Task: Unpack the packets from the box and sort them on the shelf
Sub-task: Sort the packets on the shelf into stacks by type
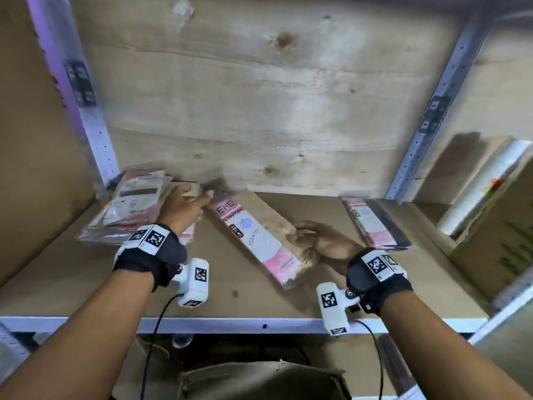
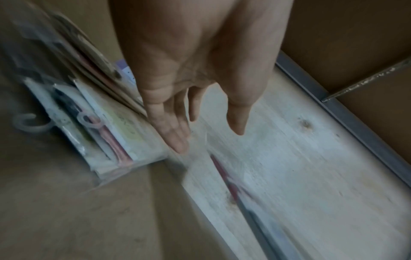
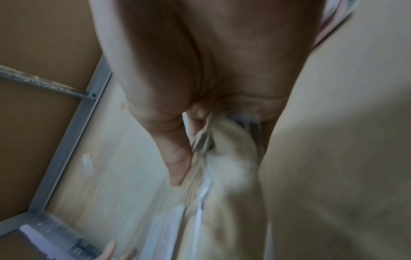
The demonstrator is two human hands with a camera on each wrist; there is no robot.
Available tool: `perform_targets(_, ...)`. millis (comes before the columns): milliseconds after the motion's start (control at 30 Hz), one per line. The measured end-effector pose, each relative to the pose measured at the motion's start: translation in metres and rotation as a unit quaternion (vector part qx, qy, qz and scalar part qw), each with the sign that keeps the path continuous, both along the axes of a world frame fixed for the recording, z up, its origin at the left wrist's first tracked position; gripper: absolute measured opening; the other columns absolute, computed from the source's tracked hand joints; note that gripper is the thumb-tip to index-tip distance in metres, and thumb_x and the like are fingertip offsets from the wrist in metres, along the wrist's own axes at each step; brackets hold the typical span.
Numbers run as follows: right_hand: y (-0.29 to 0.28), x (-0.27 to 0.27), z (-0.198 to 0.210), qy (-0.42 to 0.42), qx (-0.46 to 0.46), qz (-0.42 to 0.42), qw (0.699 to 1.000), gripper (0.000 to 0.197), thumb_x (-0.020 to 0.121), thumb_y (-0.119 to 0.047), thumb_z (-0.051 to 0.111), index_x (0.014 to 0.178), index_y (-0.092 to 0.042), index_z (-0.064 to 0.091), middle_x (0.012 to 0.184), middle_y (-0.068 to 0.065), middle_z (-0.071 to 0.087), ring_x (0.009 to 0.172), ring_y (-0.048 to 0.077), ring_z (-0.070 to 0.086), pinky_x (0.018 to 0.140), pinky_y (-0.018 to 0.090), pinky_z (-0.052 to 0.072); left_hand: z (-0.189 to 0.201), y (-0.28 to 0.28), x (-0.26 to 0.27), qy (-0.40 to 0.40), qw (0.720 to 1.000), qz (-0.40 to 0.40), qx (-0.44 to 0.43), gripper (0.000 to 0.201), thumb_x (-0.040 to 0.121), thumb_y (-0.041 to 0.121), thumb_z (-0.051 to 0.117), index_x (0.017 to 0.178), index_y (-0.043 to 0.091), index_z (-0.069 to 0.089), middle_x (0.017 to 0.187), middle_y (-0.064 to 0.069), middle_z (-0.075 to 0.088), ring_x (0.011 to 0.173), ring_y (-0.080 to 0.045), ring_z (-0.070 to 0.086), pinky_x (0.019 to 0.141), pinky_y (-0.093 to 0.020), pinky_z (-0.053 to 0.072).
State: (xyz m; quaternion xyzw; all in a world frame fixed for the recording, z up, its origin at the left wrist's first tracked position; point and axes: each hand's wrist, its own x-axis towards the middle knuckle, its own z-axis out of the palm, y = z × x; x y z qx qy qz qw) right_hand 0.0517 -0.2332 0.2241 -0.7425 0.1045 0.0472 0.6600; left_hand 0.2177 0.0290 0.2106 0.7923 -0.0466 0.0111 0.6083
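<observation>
A long pink and white packet (image 1: 259, 235) lies slanted over the middle of the brown shelf board (image 1: 259, 298). My right hand (image 1: 305, 238) grips its right edge; the right wrist view shows the thumb and fingers of this hand (image 3: 218, 158) pinching the packet (image 3: 222, 193). My left hand (image 1: 199, 197) reaches to the packet's far end with straight fingers. In the left wrist view the left hand (image 2: 206, 137) is open and holds nothing, beside a pile of packets (image 2: 89, 123). Blur hides whether its fingertips touch the packet. That pile (image 1: 129, 203) lies at the shelf's back left.
A second pile of pink packets (image 1: 375, 223) lies at the back right. Past the right metal upright (image 1: 432, 119) stands a cardboard box (image 1: 496, 241) with a white roll (image 1: 484, 192). A plywood back wall (image 1: 259, 111) closes the shelf. A metal rail (image 1: 230, 324) runs along the front edge.
</observation>
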Motion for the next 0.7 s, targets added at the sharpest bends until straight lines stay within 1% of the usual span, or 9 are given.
perform_targets(67,-0.019,-0.011,-0.006,-0.001,-0.03,0.025,0.999,0.036,0.093,0.004,0.06,0.128,0.009,0.054,0.074,-0.005,0.069,0.049,-0.004,0.062,0.047,0.008,0.045,-0.003,-0.011,-0.003,-0.009,0.997,-0.06,-0.039,0.038,0.086,0.033,0.073,0.114,0.009,0.065,0.095,-0.011,0.071,0.059,-0.011,0.066,0.051,-0.023,0.052)
perform_targets(100,-0.028,-0.015,-0.009,0.001,-0.047,0.04,0.998,0.036,0.093,0.004,0.059,0.128,0.01,0.054,0.07,-0.009,0.071,0.052,-0.006,0.063,0.049,0.007,0.045,-0.006,-0.017,-0.005,-0.028,0.995,-0.086,-0.032,0.027,0.085,0.033,0.073,0.102,0.012,0.069,0.087,-0.012,0.072,0.054,-0.011,0.063,0.048,-0.021,0.047)
perform_targets(133,-0.036,-0.019,-0.013,0.004,-0.06,0.054,0.997,0.036,0.093,0.003,0.06,0.129,0.009,0.054,0.07,-0.011,0.072,0.057,-0.006,0.063,0.051,0.007,0.045,-0.008,-0.021,-0.007,-0.046,0.993,-0.105,-0.012,0.022,0.085,0.035,0.072,0.093,0.014,0.071,0.081,-0.011,0.073,0.054,-0.012,0.062,0.049,-0.021,0.045)
perform_targets(200,-0.048,-0.023,-0.018,0.02,-0.081,0.069,0.994,0.039,0.093,-0.004,0.064,0.13,0.002,0.057,0.083,-0.007,0.072,0.069,0.008,0.063,0.057,0.016,0.045,-0.014,-0.029,-0.008,-0.071,0.989,-0.121,0.048,0.024,0.088,0.039,0.069,0.086,0.016,0.074,0.073,-0.008,0.074,0.057,-0.017,0.063,0.057,-0.025,0.047)
perform_targets(300,-0.06,-0.024,-0.022,0.025,-0.092,0.064,0.993,0.034,0.09,-0.016,0.069,0.122,-0.007,0.066,0.088,0.001,0.07,0.072,0.027,0.053,0.059,0.024,0.042,-0.016,-0.042,-0.007,-0.097,0.979,-0.116,0.138,0.036,0.096,0.041,0.057,0.072,0.017,0.07,0.049,0.006,0.063,0.043,-0.011,0.055,0.062,-0.027,0.044)
perform_targets(400,-0.068,-0.023,-0.025,0.028,-0.084,0.045,0.995,0.029,0.085,-0.03,0.074,0.105,-0.01,0.072,0.091,0.003,0.068,0.065,0.018,0.057,0.058,0.02,0.044,-0.016,-0.057,-0.009,-0.114,0.974,-0.091,0.172,0.047,0.099,0.042,0.049,0.062,0.016,0.062,0.055,0.003,0.06,0.053,-0.016,0.055,0.062,-0.027,0.04)
perform_targets(500,-0.076,-0.021,-0.029,0.032,-0.066,0.037,0.997,0.028,0.087,-0.024,0.073,0.104,-0.002,0.07,0.084,0.001,0.066,0.049,0.0,0.056,0.046,0.012,0.042,-0.016,-0.07,-0.01,-0.116,0.974,-0.08,0.177,0.053,0.101,0.045,0.042,0.058,0.016,0.053,0.058,-0.004,0.057,0.053,-0.018,0.051,0.057,-0.025,0.035)
perform_targets(600,-0.083,-0.022,-0.028,0.028,-0.088,0.059,0.994,0.008,0.09,-0.023,0.071,0.085,-0.017,0.071,0.071,-0.003,0.061,0.044,0.005,0.046,0.041,0.017,0.035,-0.02,-0.078,-0.006,-0.073,0.98,-0.104,0.151,0.056,0.101,0.049,0.04,0.055,0.018,0.046,0.051,-0.003,0.047,0.049,-0.019,0.042,0.056,-0.028,0.03)
perform_targets(700,-0.092,-0.022,-0.027,0.022,-0.094,0.061,0.993,0.006,0.09,-0.023,0.07,0.085,-0.019,0.071,0.086,0.012,0.058,0.052,0.01,0.047,0.047,0.02,0.036,-0.024,-0.084,-0.009,0.001,0.988,-0.12,0.1,0.056,0.098,0.052,0.046,0.052,0.019,0.043,0.049,-0.002,0.047,0.046,-0.017,0.043,0.054,-0.027,0.03)
